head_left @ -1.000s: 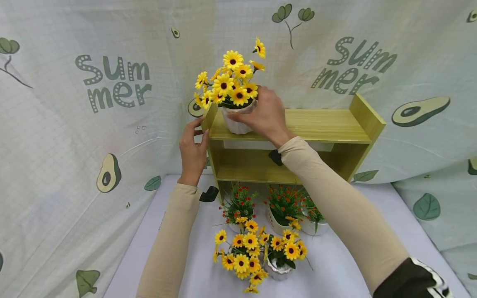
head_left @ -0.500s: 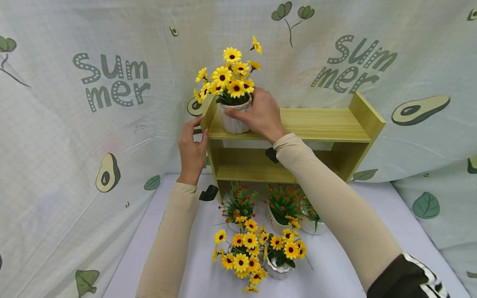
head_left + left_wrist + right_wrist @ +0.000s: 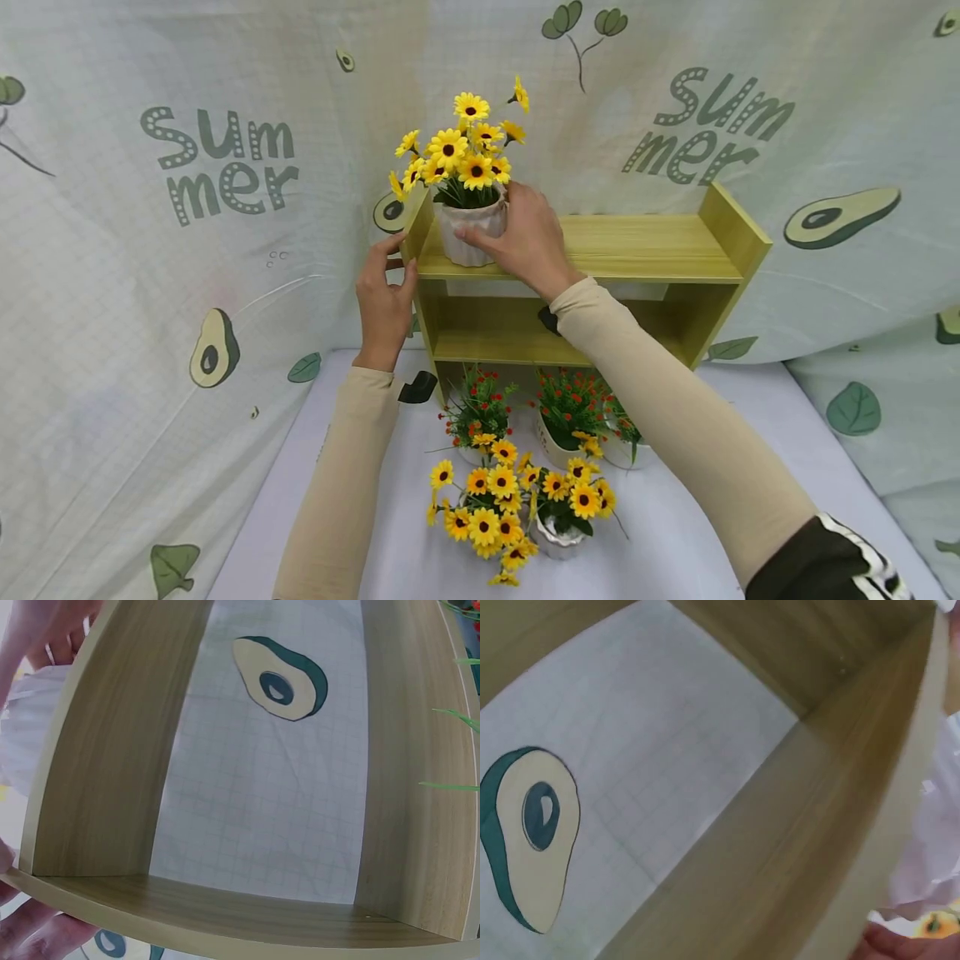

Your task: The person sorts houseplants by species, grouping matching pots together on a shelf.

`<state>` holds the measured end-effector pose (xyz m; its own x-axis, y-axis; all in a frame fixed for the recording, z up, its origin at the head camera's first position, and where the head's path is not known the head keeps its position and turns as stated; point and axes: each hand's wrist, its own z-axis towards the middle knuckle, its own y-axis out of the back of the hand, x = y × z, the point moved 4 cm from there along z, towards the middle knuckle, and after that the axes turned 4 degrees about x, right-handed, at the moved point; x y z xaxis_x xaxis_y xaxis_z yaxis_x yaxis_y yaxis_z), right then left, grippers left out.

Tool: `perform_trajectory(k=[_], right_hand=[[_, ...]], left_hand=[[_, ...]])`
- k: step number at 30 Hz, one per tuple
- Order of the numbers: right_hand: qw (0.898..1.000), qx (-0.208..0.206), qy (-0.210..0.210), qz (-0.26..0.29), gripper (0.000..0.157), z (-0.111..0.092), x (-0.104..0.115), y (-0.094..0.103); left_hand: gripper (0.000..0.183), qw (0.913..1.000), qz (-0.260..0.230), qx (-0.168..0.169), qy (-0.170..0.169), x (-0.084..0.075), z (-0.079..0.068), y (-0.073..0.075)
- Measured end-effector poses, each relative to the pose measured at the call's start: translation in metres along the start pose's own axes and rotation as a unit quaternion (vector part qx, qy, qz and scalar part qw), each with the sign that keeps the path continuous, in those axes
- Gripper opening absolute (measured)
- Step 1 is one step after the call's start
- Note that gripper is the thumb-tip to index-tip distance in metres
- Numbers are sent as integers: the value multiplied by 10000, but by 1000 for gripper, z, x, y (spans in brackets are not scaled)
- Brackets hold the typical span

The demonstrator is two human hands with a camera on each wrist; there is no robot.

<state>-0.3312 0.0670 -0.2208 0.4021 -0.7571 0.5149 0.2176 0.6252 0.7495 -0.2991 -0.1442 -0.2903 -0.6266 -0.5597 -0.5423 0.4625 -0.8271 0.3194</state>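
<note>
On the left end of the wooden shelf's top board stands a white fluted flowerpot with yellow sunflowers. My right hand grips this pot from the right, thumb on its front. In the right wrist view, part of the pot shows beyond the board's edge, with some fingers below it. At the shelf's left side panel, my left hand holds the edge between thumb and fingers. The left wrist view shows its fingers outside the panel.
Below and before the shelf, red-flowered plants stand in pots on the white table. Nearer are two pots of sunflowers, one in a silvery pot. A printed cloth hangs behind the shelf.
The sunflower pot and my right hand have shifted slightly left along the top board. My left hand keeps its hold on the side panel.
</note>
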Motion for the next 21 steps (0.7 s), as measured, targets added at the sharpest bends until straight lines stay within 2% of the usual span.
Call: perform_trajectory(k=[4, 9, 16, 21], right_hand=[[10000, -70, 20, -67, 92, -26, -5, 7], [9983, -418, 382, 115, 77, -71, -19, 19], [9963, -588, 608, 118, 62, -138, -55, 25], [9931, -890, 762, 89, 61, -183, -76, 31]], left_hand=[[36, 10000, -28, -10, -37, 1, 0, 0], [36, 10000, -44, -4, -37, 2, 0, 0], [36, 9999, -65, -56, -76, 1, 1, 1], [36, 9999, -91, -51, -84, 2, 1, 0]])
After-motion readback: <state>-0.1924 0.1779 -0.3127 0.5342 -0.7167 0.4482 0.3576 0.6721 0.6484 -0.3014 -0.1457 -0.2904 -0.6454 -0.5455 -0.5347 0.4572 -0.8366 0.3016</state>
